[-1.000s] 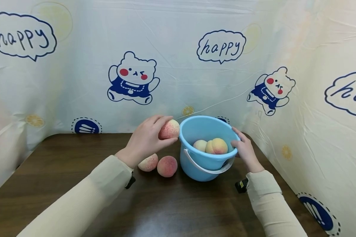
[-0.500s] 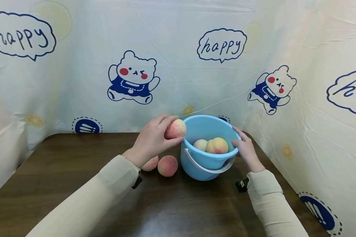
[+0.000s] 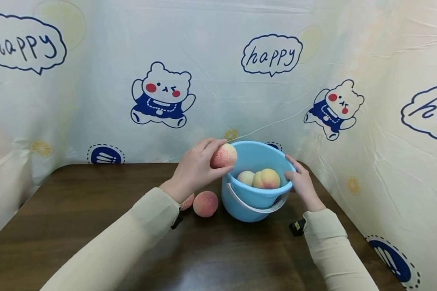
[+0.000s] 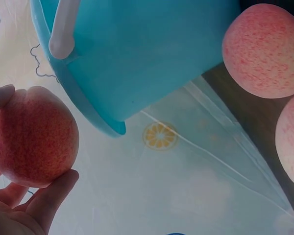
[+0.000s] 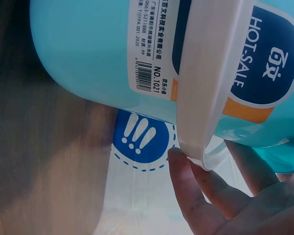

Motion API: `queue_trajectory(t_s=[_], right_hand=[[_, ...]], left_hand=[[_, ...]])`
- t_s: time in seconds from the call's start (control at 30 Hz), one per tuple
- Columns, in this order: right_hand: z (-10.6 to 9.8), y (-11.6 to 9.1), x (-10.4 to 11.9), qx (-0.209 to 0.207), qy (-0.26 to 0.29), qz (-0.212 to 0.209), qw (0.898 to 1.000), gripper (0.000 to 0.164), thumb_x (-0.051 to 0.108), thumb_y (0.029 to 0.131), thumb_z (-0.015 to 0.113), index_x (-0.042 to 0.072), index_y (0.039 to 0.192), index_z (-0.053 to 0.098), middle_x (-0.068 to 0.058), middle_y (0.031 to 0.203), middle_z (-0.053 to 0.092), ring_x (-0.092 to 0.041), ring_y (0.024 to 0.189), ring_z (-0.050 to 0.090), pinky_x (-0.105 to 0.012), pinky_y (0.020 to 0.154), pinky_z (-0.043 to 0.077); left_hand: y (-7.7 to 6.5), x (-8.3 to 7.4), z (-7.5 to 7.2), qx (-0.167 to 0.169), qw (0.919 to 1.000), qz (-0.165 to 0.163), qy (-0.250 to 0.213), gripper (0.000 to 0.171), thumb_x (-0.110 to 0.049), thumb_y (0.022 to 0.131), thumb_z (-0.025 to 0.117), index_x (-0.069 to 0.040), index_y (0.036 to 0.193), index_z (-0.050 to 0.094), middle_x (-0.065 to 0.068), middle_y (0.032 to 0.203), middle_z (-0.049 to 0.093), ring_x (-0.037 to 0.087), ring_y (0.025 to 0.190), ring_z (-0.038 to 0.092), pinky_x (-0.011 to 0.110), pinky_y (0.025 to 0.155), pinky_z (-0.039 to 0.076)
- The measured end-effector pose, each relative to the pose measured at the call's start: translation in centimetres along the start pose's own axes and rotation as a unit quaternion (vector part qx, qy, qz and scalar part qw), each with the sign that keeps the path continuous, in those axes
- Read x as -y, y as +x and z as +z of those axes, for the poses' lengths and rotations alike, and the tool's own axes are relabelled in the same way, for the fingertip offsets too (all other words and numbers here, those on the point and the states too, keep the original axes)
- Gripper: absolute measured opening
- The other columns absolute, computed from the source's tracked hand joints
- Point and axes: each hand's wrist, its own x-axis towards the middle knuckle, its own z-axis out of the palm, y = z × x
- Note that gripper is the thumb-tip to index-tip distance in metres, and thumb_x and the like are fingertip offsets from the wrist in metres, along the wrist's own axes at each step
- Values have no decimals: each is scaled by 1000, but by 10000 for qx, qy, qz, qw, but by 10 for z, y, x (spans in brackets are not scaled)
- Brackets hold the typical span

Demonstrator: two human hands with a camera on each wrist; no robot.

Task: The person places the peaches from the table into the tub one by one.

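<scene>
My left hand (image 3: 198, 165) holds a pink-and-cream peach (image 3: 224, 156) between fingers and thumb, at the left rim of a light blue bucket (image 3: 247, 210). In the left wrist view that peach (image 4: 36, 139) shows its red side, apart from the bucket wall. Inside the bucket lie a pale peach (image 3: 245, 178) and a yellow-pink peach (image 3: 269, 179). My right hand (image 3: 304, 184) grips the bucket's right rim, thumb over the edge. In the right wrist view its fingers (image 5: 186, 186) are beside the white handle (image 5: 210, 73).
On the brown table (image 3: 94, 210), left of the bucket, sits a dark pink peach (image 3: 205, 204). Another peach (image 3: 187, 203) beside it is partly hidden by my left wrist. A patterned plastic sheet (image 3: 218, 81) rises behind and beside the table.
My left hand has moved right with the peach, from beside the bucket to overlapping its left rim. My right hand and the bucket have stayed nearly in place.
</scene>
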Motion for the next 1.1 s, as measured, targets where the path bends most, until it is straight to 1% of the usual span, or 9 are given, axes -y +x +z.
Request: queue_trajectory(t_s=[0.13, 0.23, 0.57, 0.67, 0.87, 0.93, 1.1], right_hand=[[0, 0, 0, 13, 29, 5, 10000, 70, 9, 92, 42, 22, 158, 26, -18, 159, 30, -27, 88, 62, -27, 68, 55], [-1, 0, 0, 2, 27, 1, 10000, 70, 9, 91, 41, 23, 158, 26, -18, 159, 30, -27, 87, 62, -27, 68, 54], [-1, 1, -1, -9, 38, -44, 10000, 69, 10, 92, 41, 23, 158, 25, -18, 160, 29, -35, 101, 59, -28, 70, 56], [-1, 1, -1, -17, 23, -33, 10000, 70, 9, 92, 41, 22, 158, 25, -19, 159, 29, -35, 101, 59, -29, 71, 56], [-1, 1, 0, -32, 34, -41, 10000, 70, 9, 91, 41, 23, 158, 26, -18, 159, 30, -29, 94, 61, -30, 71, 55], [-1, 1, 0, -40, 23, -46, 10000, 70, 9, 91, 42, 23, 158, 26, -18, 159, 30, -29, 93, 61, -31, 71, 55], [0, 1, -2, -49, -14, -22, 10000, 70, 9, 91, 41, 23, 158, 26, -18, 159, 29, -36, 105, 56, -30, 72, 54]], left_hand=[[2, -3, 2, 1, 10000, 37, 11, 63, -40, 84, 78, -16, 138, 54, 6, 132, 58, 23, 114, 60, 41, 89, 58], [5, -5, 4, 20, 10000, 55, 57, 64, -40, 85, 78, -16, 139, 54, 6, 133, 58, 23, 115, 60, 41, 90, 58], [14, -11, 15, 74, 9995, 247, 173, 66, -39, 84, 78, -14, 140, 54, 7, 133, 58, 24, 117, 59, 41, 91, 57], [15, -13, 18, 104, 9994, 264, 176, 65, -40, 85, 77, -15, 140, 53, 7, 134, 58, 24, 117, 59, 40, 90, 58], [19, -17, 24, 193, 9993, 281, 158, 64, -42, 85, 76, -16, 140, 54, 6, 135, 58, 23, 117, 60, 39, 89, 58], [20, -18, 26, 210, 9993, 282, 146, 64, -42, 85, 76, -16, 139, 54, 6, 135, 58, 23, 116, 60, 39, 89, 58], [22, -22, 31, 275, 9990, 322, 102, 65, -42, 85, 76, -15, 139, 54, 6, 136, 58, 23, 119, 59, 39, 90, 58]])
